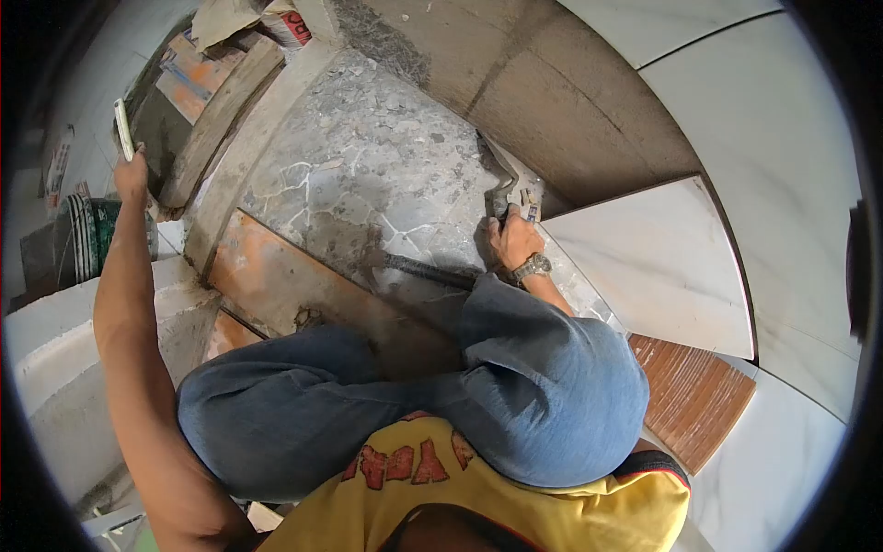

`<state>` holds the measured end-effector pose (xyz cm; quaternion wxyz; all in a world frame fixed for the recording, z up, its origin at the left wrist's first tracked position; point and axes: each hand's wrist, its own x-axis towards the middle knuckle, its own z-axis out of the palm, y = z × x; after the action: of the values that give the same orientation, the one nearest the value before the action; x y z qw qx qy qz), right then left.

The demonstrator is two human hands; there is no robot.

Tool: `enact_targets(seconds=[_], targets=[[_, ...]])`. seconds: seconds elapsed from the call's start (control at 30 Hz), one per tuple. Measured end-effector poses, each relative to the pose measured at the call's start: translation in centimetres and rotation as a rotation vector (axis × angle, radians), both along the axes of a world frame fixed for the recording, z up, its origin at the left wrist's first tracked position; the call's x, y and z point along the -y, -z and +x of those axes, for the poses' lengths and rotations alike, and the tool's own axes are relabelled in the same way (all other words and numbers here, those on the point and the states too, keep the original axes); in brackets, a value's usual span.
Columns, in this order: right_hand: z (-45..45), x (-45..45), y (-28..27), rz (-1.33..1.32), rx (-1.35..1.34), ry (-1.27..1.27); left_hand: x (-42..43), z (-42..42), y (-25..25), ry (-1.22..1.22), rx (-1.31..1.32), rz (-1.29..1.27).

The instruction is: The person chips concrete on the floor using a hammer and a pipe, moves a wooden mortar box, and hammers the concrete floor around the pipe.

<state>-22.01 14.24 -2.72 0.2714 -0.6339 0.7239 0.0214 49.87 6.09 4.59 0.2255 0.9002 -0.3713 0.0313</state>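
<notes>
My left hand (pixel 131 175) is stretched out at the far left, closed around the lower end of a narrow cream-coloured bar (pixel 123 129) that points upward. What kind of tool the bar belongs to I cannot tell. Low by the wall on the right, my right hand (pixel 517 241) wraps the dark handle of a trowel (pixel 506 180) with a bent metal neck. Its blade is mostly hidden along the wall's foot. Beneath lies a rough grey cement floor (pixel 368 138) with pale crack-like lines. A wristwatch (pixel 532 267) sits on my right wrist.
A large white tile (pixel 662 258) leans on the right, above a brown ridged tile (pixel 694 396). An orange-stained board (pixel 294 276) crosses before my knees. Left are stacked green buckets (pixel 92 235) and a wooden plank (pixel 221 124). A dark bar (pixel 428 270) lies near my right knee.
</notes>
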Motion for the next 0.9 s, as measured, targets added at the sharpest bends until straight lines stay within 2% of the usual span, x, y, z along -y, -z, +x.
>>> enact_targets(seconds=[0.1, 0.13, 0.3, 0.37, 0.43, 0.47, 0.57, 0.6, 0.7, 0.77, 0.83, 0.9], targets=[[0.4, -0.9, 0.4, -0.014, 0.110, -0.118, -0.8, -0.6, -0.2, 0.001, -0.046, -0.018], [0.2, -1.3, 0.4, -0.065, 0.161, -0.231, -1.0, -0.6, -0.6, -0.014, -0.048, -0.020], [-0.8, -1.6, 0.2, -0.023, 0.086, 0.029, -1.5, 1.4, 0.3, -0.039, 0.045, 0.013], [-1.1, -1.6, 2.9, -0.118, 0.083, 0.001, -1.1, 3.9, 1.3, -0.084, 0.059, 0.087], [0.4, -1.4, 1.4, 0.019, 0.174, -0.138, -1.2, 0.9, 0.0, -0.096, 0.048, 0.007], [0.9, -1.2, 0.9, -0.008, 0.211, -0.224, -1.2, 0.7, -0.3, -0.074, 0.031, 0.007], [1.9, 1.7, 2.5, -0.104, 0.155, -0.066, -1.0, 0.6, -0.5, -0.032, -0.021, 0.017], [1.7, 3.0, 3.7, -0.084, 0.119, -0.149, -1.1, 0.2, -0.8, -0.037, -0.031, 0.021], [5.7, 2.2, 4.6, -0.078, 0.116, -0.092, -1.1, -0.3, -1.0, -0.025, 0.005, -0.009], [8.0, 2.2, 3.1, 0.020, 0.160, -0.269, -0.8, -0.8, -1.0, 0.000, -0.031, -0.028], [8.7, 3.1, 1.4, -0.062, 0.241, -0.382, -0.5, -1.1, -1.1, 0.039, -0.139, -0.026], [8.1, 4.7, 0.6, -0.153, 0.152, -0.301, -0.9, -0.8, -1.3, 0.089, -0.121, -0.041]])
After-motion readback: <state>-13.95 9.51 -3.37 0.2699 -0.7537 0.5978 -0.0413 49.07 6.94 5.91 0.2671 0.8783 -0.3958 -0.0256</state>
